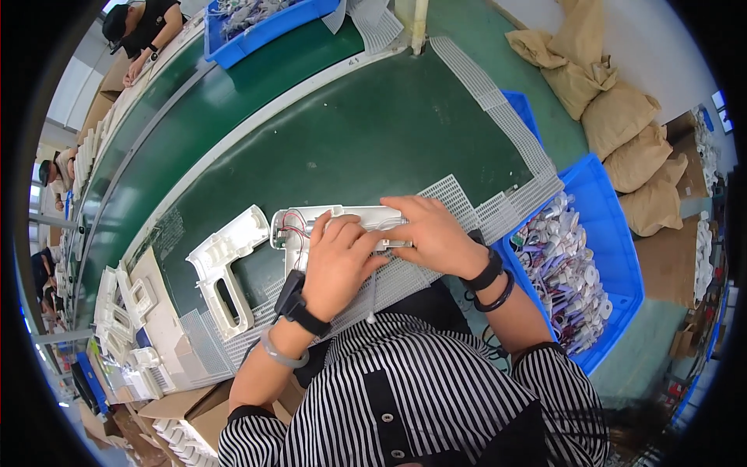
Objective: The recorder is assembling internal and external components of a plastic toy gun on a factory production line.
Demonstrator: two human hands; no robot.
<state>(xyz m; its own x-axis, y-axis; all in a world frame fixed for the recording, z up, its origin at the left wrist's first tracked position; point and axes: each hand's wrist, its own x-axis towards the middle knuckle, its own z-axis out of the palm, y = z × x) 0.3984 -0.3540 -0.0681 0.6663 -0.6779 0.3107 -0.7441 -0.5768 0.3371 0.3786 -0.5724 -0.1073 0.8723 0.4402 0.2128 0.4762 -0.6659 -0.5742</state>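
Observation:
A white plastic housing half (278,220) lies open side up on the bench, with red and dark wires and a small green board at its left end. Over its middle is my left hand (336,261), fingers bent down into the shell; what they pinch is hidden. My right hand (436,237) grips the shell's right end, fingers along the far wall and thumb on the near side. A thin white cable (372,296) hangs below the hands toward my lap. Left of this shell rests a matching white housing half with a loop handle (222,268), apart from both hands.
White perforated matting (447,194) edges the green bench top (334,140). At right stands a blue bin (622,257) of white and purple parts. Several white shells (117,315) lie at left. Beyond the conveyor (167,132) are another blue bin (272,31) and a person (152,31).

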